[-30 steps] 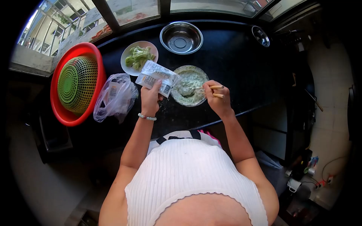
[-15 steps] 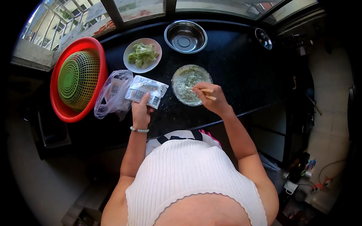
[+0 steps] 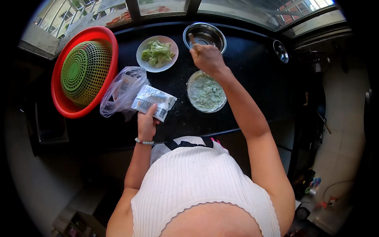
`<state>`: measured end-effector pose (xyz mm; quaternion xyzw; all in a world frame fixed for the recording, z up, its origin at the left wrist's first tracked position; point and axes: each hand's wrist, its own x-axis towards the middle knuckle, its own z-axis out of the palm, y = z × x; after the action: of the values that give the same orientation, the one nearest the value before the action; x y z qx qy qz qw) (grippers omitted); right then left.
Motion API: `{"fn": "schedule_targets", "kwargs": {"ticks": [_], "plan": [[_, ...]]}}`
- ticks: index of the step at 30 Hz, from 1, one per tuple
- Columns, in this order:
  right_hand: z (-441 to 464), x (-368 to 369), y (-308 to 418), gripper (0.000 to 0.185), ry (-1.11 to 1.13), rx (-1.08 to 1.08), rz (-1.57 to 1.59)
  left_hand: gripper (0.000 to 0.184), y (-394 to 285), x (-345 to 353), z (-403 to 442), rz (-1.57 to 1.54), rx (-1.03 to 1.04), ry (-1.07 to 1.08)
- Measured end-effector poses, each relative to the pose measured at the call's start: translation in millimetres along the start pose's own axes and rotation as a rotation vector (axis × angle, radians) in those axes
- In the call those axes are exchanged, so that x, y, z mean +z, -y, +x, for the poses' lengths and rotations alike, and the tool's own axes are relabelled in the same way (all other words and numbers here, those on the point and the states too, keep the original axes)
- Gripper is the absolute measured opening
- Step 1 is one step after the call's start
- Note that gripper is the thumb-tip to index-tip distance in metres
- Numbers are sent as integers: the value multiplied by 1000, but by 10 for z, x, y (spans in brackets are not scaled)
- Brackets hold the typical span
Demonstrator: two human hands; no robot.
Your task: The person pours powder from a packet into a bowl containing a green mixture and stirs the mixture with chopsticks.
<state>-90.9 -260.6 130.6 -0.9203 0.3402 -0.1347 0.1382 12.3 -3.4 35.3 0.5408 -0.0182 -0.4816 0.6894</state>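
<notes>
My left hand (image 3: 147, 123) grips a white printed packet (image 3: 154, 99), thumb on top, above the counter's front part. In my right hand (image 3: 211, 60) are wooden chopsticks (image 3: 192, 38), with their upper ends showing over the fist. This hand is at the near side of a metal bowl (image 3: 224, 39), covering part of it; the chopsticks' lower ends are hidden. Below the right wrist sits a clear bowl (image 3: 188, 90) holding a pale, floury mixture with green bits (image 3: 206, 93). A white plate (image 3: 140, 63) of pale green vegetable pieces (image 3: 158, 53) stands behind the packet.
A crumpled plastic bag (image 3: 118, 96) with something printed inside lies left of the packet. Farther left, a green colander (image 3: 81, 71) rests upside down in a red basin (image 3: 114, 51). A small metal dish (image 3: 280, 51) is at the back right, below the windows.
My right hand has lifted away from the floury bowl and moved back toward the metal bowl with the chopsticks. My left hand still holds the packet. The whole view has shifted slightly.
</notes>
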Motion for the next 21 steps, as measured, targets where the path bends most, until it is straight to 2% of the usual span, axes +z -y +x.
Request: {"fn": "schedule_targets", "kwargs": {"ticks": [3,6,9,10,12,15,18,21], "plan": [[27,147,387,17,219,-132,-31,27,15,-114,-51,-27,-3,1],[-294,202,600,10,279,-434,72,24,-20,-149,-115,-32,-15,-18],[-730,4,624,16,365,-706,113,25,-28,-169,-140,-48,-18,-25],[-853,-78,546,16,453,-688,130,25,-29,-178,-143,-46,-18,-35],[-1000,-319,358,11,484,-608,151,25,-33,-195,-142,-42,-15,-53],[-1017,-552,115,8,235,-409,268,25,-28,-200,-133,-49,-11,-48],[-920,-462,143,8,-43,-245,292,25,-51,-135,-141,-33,-23,-20],[-998,-210,220,7,-20,-299,396,26,-67,-83,-142,-40,-29,6]]}}
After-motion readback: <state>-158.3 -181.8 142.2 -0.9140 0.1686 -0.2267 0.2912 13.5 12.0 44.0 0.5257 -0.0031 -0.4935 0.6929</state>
